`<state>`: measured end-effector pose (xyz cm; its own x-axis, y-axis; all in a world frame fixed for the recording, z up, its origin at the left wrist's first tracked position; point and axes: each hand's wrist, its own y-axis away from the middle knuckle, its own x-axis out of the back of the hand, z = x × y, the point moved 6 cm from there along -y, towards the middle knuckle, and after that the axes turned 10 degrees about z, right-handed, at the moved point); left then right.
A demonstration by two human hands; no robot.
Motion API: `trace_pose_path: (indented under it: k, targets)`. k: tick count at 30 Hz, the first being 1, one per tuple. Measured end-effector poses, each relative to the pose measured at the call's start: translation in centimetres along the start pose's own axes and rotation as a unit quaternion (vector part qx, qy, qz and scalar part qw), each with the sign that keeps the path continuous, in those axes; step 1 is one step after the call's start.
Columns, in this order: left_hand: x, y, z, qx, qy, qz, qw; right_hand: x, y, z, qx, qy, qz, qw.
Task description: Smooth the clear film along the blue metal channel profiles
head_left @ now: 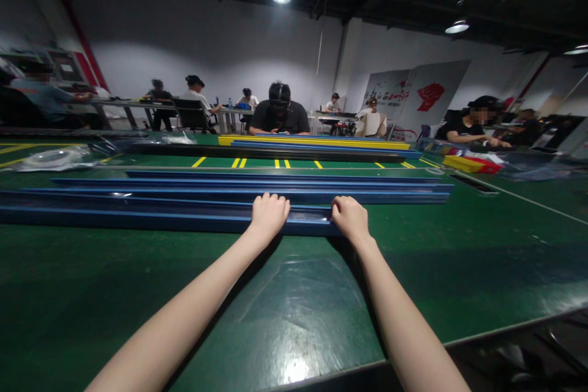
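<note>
A long blue channel strip (174,215) lies across the green table, the nearest of several like it. My left hand (270,214) is closed over this strip, its fingers curled across the far edge. Closed at the strip's right end is my right hand (351,215), with the fingers bent over it. Between the two hands a short stretch of the channel shows. Just behind, more blue channel strips (395,196) lie roughly parallel, close to my knuckles. My fingertips and the underside of the strip are hidden.
Across the green table (436,269) lie a black strip (275,150) and a yellow strip (316,141). A phone (473,184) rests to the right, near yellow and red bins (468,163). Bagged coils (55,158) sit at left. A person (280,111) sits opposite.
</note>
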<state>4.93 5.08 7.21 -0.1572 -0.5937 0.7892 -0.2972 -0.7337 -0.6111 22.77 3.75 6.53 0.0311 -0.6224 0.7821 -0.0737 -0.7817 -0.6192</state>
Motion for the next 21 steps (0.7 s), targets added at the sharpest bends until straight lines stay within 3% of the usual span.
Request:
trace_pose_path:
  k: [10,21]
  targets:
    - [-0.5,0.7,2.7,-0.173,0.137,0.028,0.975,-0.1,-0.1,0.1,0.000,-0.002,0.001,1.000]
    - [-0.7,0.1,1.4,-0.147,0.111,0.021,0.983,-0.1,0.0,-0.4,0.020,-0.028,0.002,0.999]
